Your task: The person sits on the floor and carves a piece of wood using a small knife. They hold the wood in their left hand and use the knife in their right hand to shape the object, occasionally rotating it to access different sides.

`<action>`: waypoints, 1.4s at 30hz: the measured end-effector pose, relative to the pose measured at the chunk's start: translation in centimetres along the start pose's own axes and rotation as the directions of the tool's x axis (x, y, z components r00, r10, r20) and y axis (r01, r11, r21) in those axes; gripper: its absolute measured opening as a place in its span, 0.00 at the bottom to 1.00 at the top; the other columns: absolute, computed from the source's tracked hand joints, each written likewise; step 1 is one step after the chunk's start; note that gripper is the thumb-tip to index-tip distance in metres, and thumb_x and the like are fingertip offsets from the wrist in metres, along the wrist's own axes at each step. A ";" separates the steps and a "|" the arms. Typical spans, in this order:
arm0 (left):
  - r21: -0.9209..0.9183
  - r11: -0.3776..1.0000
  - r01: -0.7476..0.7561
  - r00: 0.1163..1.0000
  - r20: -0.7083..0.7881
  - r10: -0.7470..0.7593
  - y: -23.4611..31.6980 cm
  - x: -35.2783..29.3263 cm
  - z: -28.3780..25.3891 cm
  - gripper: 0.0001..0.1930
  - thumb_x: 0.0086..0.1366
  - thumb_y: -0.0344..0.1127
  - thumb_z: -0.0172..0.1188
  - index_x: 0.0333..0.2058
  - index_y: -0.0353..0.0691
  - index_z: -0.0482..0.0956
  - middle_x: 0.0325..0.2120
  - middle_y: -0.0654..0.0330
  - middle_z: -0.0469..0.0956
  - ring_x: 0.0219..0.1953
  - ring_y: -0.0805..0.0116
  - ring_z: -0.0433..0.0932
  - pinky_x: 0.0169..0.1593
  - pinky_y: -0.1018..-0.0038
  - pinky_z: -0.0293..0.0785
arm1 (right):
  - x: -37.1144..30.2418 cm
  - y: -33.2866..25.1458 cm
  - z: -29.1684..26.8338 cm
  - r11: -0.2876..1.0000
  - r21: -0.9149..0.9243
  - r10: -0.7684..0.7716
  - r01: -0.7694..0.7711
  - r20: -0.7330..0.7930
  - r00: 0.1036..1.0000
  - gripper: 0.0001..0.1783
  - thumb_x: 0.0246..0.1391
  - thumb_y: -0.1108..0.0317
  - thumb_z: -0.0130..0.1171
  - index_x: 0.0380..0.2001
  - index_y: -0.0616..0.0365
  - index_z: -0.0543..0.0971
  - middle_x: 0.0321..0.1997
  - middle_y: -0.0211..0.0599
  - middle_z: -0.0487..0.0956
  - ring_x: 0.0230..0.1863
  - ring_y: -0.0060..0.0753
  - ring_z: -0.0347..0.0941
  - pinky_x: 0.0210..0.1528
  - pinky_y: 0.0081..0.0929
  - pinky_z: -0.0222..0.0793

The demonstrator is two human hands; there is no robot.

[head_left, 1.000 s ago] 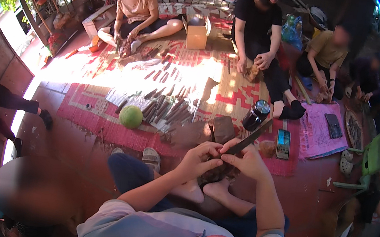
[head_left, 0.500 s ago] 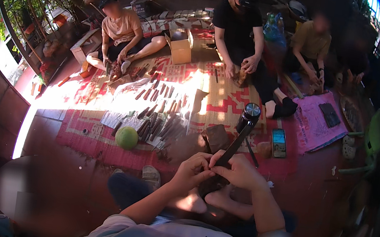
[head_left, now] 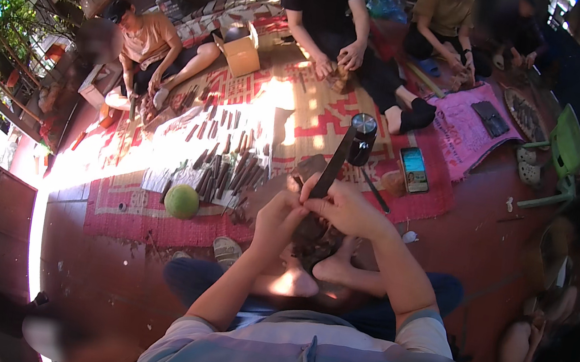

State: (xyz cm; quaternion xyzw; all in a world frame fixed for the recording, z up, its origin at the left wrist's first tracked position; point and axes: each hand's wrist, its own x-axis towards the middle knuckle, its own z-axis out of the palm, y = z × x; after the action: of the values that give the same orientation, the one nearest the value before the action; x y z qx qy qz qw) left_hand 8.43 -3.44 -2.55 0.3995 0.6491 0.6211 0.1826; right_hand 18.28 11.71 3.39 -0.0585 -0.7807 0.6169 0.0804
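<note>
My right hand [head_left: 349, 208] is closed round the lower part of a long, flat, dark blade-like strip [head_left: 334, 159], which slants up and away from me. My left hand [head_left: 279, 222] is closed in a pinch, its fingertips meeting the right hand's at the strip's near end. Whatever lies between the left fingertips is hidden. Just beyond the strip stands a black cylinder with a silver top [head_left: 363, 141]. A brown block-like thing [head_left: 309, 167] lies past my fingers. Dark bits [head_left: 321, 247] are on the floor between my bare feet.
Several dark sticks [head_left: 232, 173] lie on a pale sheet, beside a green round fruit [head_left: 182, 201]. Right of the cylinder are a phone [head_left: 414, 170] and a thin dark rod [head_left: 375, 191]. Co-workers sit around the red mat [head_left: 144, 229]; a green chair [head_left: 569, 137] stands right.
The view has tilted and shifted, so the mat and people appear higher and farther left. Both hands stay together at the strip, which now stands more upright.
</note>
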 end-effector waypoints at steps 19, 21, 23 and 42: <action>-0.022 0.997 0.072 0.996 0.060 -0.071 -0.8 -2.9 1.9 0.34 0.50 0.25 0.65 0.55 0.38 0.60 0.49 0.54 0.68 0.52 0.65 0.70 0.53 0.69 0.68 | -0.6 0.6 0.5 0.965 0.244 -0.095 0.094 -0.010 0.995 0.07 0.51 0.75 0.60 0.35 0.60 0.76 0.32 0.30 0.78 0.34 0.21 0.77 0.37 0.18 0.73; 0.021 0.992 0.121 0.985 0.120 -0.122 -3.5 -3.0 1.3 0.33 0.48 0.25 0.66 0.53 0.37 0.63 0.47 0.56 0.69 0.50 0.66 0.71 0.52 0.70 0.69 | -0.8 -0.5 0.7 0.989 -0.019 -0.144 0.145 0.059 0.988 0.07 0.49 0.74 0.60 0.33 0.60 0.77 0.31 0.33 0.79 0.35 0.26 0.77 0.39 0.25 0.73; -0.022 0.980 0.196 0.975 0.111 -0.192 -4.8 -3.1 1.2 0.31 0.46 0.24 0.65 0.51 0.37 0.65 0.46 0.57 0.70 0.49 0.66 0.72 0.51 0.71 0.69 | -0.7 -0.8 1.1 0.978 -0.122 -0.151 0.166 0.126 0.980 0.09 0.46 0.70 0.62 0.33 0.57 0.77 0.31 0.36 0.79 0.34 0.35 0.77 0.39 0.31 0.70; -0.043 0.977 0.207 0.978 0.027 -0.206 -6.0 -3.9 1.8 0.34 0.41 0.35 0.70 0.48 0.37 0.68 0.43 0.52 0.71 0.47 0.57 0.71 0.51 0.66 0.66 | 0.8 1.1 1.1 0.983 -0.185 -0.005 0.005 0.001 1.000 0.08 0.48 0.69 0.62 0.30 0.60 0.76 0.31 0.32 0.76 0.36 0.22 0.73 0.39 0.24 0.68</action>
State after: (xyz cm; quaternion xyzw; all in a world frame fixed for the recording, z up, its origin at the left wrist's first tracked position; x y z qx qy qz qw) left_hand 10.41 -4.66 -9.55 0.3326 0.6706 0.6088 0.2626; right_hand 17.31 11.08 2.14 -0.0636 -0.8350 0.5413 0.0758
